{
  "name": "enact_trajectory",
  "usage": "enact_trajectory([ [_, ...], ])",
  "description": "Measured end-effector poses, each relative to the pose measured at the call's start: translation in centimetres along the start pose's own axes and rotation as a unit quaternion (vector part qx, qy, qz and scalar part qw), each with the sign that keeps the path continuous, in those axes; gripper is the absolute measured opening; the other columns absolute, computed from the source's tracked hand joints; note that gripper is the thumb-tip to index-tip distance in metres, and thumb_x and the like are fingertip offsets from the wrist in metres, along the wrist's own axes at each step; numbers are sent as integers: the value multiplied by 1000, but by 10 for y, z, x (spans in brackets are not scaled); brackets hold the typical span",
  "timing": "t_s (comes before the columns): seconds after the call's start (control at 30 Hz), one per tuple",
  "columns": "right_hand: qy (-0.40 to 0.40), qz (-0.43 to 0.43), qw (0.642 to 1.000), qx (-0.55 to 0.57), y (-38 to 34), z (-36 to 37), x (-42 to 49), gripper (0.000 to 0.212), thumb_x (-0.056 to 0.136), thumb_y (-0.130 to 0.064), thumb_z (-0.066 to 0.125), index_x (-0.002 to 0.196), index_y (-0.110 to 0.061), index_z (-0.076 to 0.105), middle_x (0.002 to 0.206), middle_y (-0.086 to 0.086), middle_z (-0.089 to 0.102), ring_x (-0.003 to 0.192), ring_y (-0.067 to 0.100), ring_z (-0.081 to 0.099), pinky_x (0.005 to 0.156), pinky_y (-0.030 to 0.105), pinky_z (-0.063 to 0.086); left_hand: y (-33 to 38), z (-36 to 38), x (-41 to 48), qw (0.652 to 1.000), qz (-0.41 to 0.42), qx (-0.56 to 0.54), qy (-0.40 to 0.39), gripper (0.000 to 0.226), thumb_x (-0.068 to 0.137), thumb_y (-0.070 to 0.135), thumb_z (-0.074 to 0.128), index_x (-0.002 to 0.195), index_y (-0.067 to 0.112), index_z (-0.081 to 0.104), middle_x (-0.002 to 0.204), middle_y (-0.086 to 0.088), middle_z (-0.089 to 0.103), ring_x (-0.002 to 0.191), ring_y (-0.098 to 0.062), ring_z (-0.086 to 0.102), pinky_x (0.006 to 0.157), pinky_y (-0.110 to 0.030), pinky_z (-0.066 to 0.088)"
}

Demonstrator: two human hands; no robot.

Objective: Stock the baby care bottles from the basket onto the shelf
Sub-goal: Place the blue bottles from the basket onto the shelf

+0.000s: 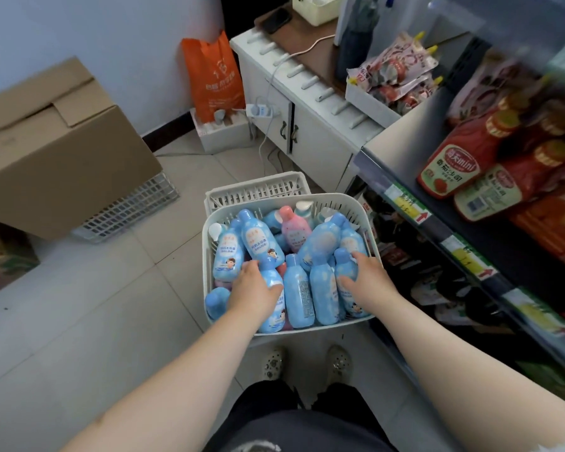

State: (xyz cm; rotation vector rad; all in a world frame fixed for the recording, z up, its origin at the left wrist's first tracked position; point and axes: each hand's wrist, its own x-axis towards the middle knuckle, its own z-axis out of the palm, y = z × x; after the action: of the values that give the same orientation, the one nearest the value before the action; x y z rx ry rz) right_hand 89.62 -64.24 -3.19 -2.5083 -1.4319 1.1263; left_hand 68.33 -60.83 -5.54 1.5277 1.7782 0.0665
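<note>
A white plastic basket [356, 207] stands on the tiled floor in front of my feet, filled with several blue baby care bottles [299, 288] and one pink bottle [295, 227]. My left hand [253, 287] lies on a blue bottle [274, 313] at the basket's left front, fingers curled over it. My right hand [364, 274] closes around another blue bottle [348, 290] at the right front. The shelf [450, 230] rises at the right, its upper tier holding red ketchup bottles [454, 164].
A second white basket [258, 187] sits behind the first. A cardboard box [56, 148] rests on a wire crate at the left. A white cabinet [307, 102], an orange bag [212, 76] and a power strip with cables stand at the back. Open floor lies left.
</note>
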Motion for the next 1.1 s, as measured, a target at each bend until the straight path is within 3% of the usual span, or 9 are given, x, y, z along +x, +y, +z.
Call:
enact_trajectory([
  [0.23, 13, 18, 1000, 6, -2, 4, 2, 46, 80, -38, 67, 119, -15, 55, 119, 8, 53, 101, 28, 57, 78, 34, 49, -5, -7, 1, 999, -9, -41, -13, 46, 82, 35, 65, 118, 12, 49, 116, -5, 60, 104, -27, 57, 84, -35, 46],
  [0.47, 118, -11, 986, 118, -8, -29, -26, 52, 86, -27, 66, 132, -13, 47, 128, 8, 48, 113, 24, 52, 86, 27, 38, 14, -56, -10, 981, 79, -175, -1, 40, 80, 23, 73, 115, 20, 55, 110, 3, 62, 95, -16, 59, 86, -33, 48],
  [0.6, 171, -18, 959, 225, -15, -68, -49, 59, 83, -35, 71, 135, -16, 48, 121, 0, 57, 111, 20, 57, 92, 35, 48, 53, -95, -12, 964, 159, -215, -9, 47, 79, 14, 75, 122, 14, 56, 108, 2, 63, 84, -2, 58, 71, -18, 46],
  [0.67, 184, -37, 939, 288, -20, -89, -65, 55, 84, -32, 71, 132, -17, 50, 110, -5, 59, 99, 14, 60, 81, 30, 51, 75, -113, -14, 952, 192, -236, -20, 51, 78, 12, 76, 125, 11, 56, 108, 1, 64, 85, -4, 59, 70, -16, 45],
  [0.77, 196, -68, 918, 338, -25, -116, -88, 50, 84, -32, 71, 129, -23, 52, 109, -5, 65, 87, 6, 63, 62, 20, 49, 108, -138, -21, 935, 242, -258, -35, 51, 78, 13, 76, 125, 14, 57, 107, 3, 65, 84, -10, 61, 71, -22, 48],
  [0.93, 225, -113, 891, 376, -31, -160, -126, 35, 83, -30, 73, 116, -29, 61, 100, -12, 70, 86, 2, 68, 72, 23, 56, 161, -170, -37, 901, 329, -278, -61, 45, 79, 13, 75, 119, 24, 58, 97, 13, 68, 82, -2, 66, 65, -16, 50],
  [1.1, 271, -155, 872, 376, -38, -220, -171, 33, 81, -28, 74, 113, -28, 65, 100, -10, 72, 91, 5, 69, 80, 31, 57, 228, -201, -58, 857, 388, -320, -113, 47, 80, 9, 71, 122, 22, 56, 112, -3, 67, 98, -19, 65, 81, -36, 54],
])
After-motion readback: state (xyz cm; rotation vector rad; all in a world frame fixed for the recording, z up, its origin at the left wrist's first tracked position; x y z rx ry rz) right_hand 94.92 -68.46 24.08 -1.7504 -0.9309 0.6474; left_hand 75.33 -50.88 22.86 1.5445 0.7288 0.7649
